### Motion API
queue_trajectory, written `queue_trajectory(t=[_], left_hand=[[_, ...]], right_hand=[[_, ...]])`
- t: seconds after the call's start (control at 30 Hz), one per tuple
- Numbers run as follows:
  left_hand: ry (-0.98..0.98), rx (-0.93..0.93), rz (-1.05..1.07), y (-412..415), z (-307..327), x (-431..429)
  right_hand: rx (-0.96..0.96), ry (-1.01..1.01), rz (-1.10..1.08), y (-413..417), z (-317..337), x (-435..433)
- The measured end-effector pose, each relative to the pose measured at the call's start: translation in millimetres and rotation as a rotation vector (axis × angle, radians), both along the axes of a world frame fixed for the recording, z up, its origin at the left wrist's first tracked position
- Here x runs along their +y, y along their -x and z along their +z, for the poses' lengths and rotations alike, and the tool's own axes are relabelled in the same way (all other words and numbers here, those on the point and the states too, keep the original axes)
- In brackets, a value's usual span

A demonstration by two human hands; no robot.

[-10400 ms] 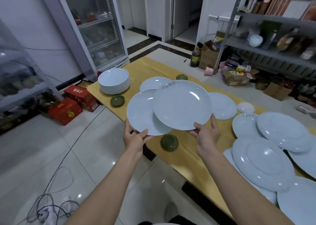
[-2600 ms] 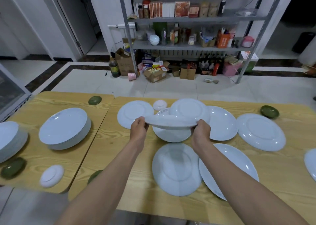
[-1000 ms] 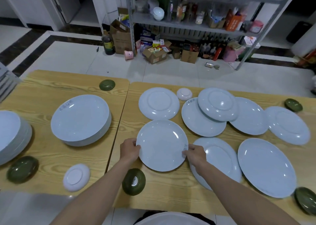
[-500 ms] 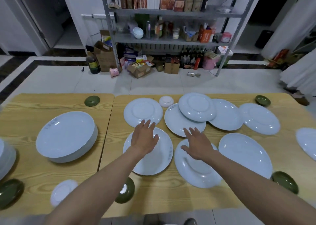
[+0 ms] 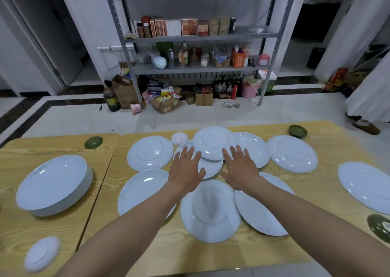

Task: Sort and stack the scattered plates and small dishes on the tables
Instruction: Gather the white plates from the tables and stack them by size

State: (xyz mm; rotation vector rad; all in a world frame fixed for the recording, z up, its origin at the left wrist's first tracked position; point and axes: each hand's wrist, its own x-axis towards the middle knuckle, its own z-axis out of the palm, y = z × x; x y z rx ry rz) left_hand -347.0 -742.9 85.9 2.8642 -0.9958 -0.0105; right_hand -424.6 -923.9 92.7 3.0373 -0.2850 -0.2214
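Note:
Several pale blue plates lie scattered on the right wooden table (image 5: 329, 141). An upturned plate (image 5: 212, 142) rests on top of two others at the back. My left hand (image 5: 185, 170) and my right hand (image 5: 240, 168) reach over the plates with fingers spread and straight, their tips at the near edge of that upturned plate; both hold nothing. An upright plate (image 5: 140, 191) lies front left, an upturned one (image 5: 210, 211) lies under my forearms. A stack of plates (image 5: 52, 185) stands on the left table (image 5: 19, 232).
Small green dishes sit at the back left (image 5: 93, 142), the back right (image 5: 297, 131) and the right edge (image 5: 379, 226). Small white dishes lie at the back (image 5: 179, 138) and front left (image 5: 41, 254). A metal shelf (image 5: 198, 65) with goods stands beyond the tables.
Both hands let go of the plate they set down front left and moved forward, from above the near plates to the upturned plate at the back. The view tilted up.

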Motion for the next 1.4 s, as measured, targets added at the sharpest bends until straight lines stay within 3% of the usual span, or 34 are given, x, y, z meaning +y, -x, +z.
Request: queue_trajectory(t=[0.53, 1.07, 1.4], left_hand=[[0.020, 0.028, -0.006, -49, -13, -68], [-0.062, 0.178, 0.159, -96, -59, -106], [-0.084, 0.208, 0.239, -139, -90, -125]], right_hand=[[-0.039, -0.043, -0.061, -43, -15, -65], [0.076, -0.165, -0.012, -105, -64, -119], [0.109, -0.270, -0.141, -145, -95, -142]])
